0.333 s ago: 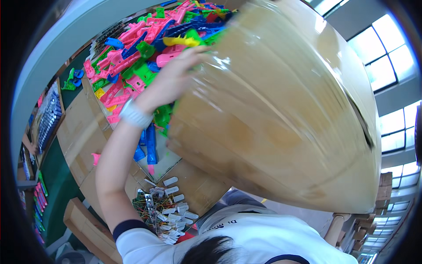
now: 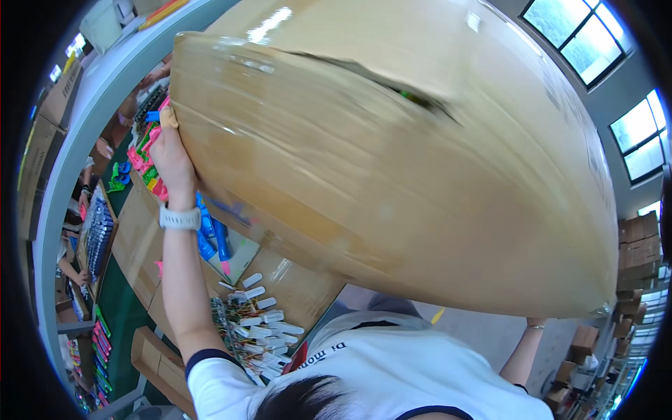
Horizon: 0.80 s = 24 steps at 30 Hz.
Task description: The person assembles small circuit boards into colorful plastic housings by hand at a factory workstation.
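A large brown cardboard box (image 2: pixel 392 182), taped over, is tilted up in front of me and fills much of the view. Through a torn slit in it, a bit of green shows. My left hand (image 2: pixel 171 150) grips the box's left edge, the thumb on the near face; a white band circles that wrist. At the box's lower right edge my right hand (image 2: pixel 536 321) is against it, its fingers hidden. Pink and green plastic pieces (image 2: pixel 143 157) lie beyond my left hand, mostly covered by the box. Blue plastic pieces (image 2: pixel 222 241) lie below it.
White plastic parts with thin wires (image 2: pixel 262 325) are heaped on the cardboard-covered table (image 2: pixel 297 283). An open carton (image 2: pixel 157 360) stands at lower left. A curved pale frame (image 2: pixel 66 161) arches at the left, with other people's hands beyond. Stacked boxes (image 2: pixel 637 241) stand far right.
The box has swung left and tipped, now covering most of the plastic pile. My left hand has moved left with it, from lying along its edge to gripping it.
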Motion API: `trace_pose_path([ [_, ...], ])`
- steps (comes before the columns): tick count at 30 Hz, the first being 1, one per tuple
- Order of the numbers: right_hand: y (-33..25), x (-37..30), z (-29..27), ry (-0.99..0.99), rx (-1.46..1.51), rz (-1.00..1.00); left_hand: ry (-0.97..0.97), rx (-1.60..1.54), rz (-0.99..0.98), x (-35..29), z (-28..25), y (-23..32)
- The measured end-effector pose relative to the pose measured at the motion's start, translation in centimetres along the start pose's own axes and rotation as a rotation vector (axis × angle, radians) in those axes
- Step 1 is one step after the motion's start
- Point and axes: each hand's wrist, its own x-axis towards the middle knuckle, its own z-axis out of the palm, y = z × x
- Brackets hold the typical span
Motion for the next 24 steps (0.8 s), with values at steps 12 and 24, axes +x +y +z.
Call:
trace_pose_path([
  [12, 12.1, 17.0, 2.8, -0.312, 0.143, 0.180, 0.020, 0.668, 0.252, 0.9, -0.5, 3.0],
  [24, 0.0, 13.7, 5.9, -0.336, -0.057, 0.174, 0.237, -0.505, -0.167, -5.7, -6.4, 7.9],
])
